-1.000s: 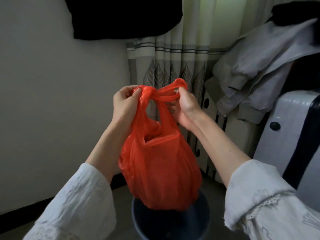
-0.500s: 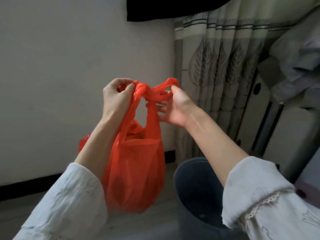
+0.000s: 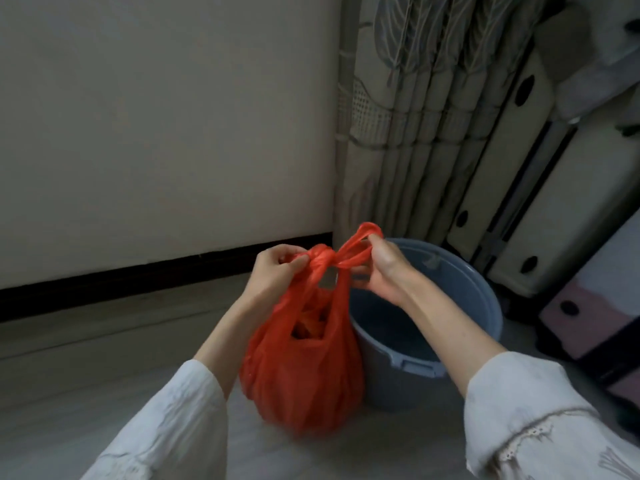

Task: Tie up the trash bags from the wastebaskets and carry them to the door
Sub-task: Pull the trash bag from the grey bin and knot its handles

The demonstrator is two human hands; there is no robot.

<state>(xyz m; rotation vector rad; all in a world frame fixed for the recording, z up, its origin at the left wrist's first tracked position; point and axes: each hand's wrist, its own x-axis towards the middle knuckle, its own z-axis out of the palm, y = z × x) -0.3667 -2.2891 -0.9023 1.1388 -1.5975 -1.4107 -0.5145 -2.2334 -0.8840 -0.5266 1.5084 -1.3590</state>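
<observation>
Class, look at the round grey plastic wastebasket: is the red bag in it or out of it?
Out. The red plastic trash bag hangs beside the round grey plastic wastebasket, gripped by the left hand and right hand.

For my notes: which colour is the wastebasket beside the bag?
Blue-grey, a plain plastic wastebasket; the head view shows it best.

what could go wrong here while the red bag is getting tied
1. The knot looks loose and a gap shows in the red trash bag below it; contents might spill on the way to the door.
2. Both hands, left hand and right hand, pull thin stretched handles, which may tear.
3. The blue wastebasket stands right beside it and could tip.
</observation>
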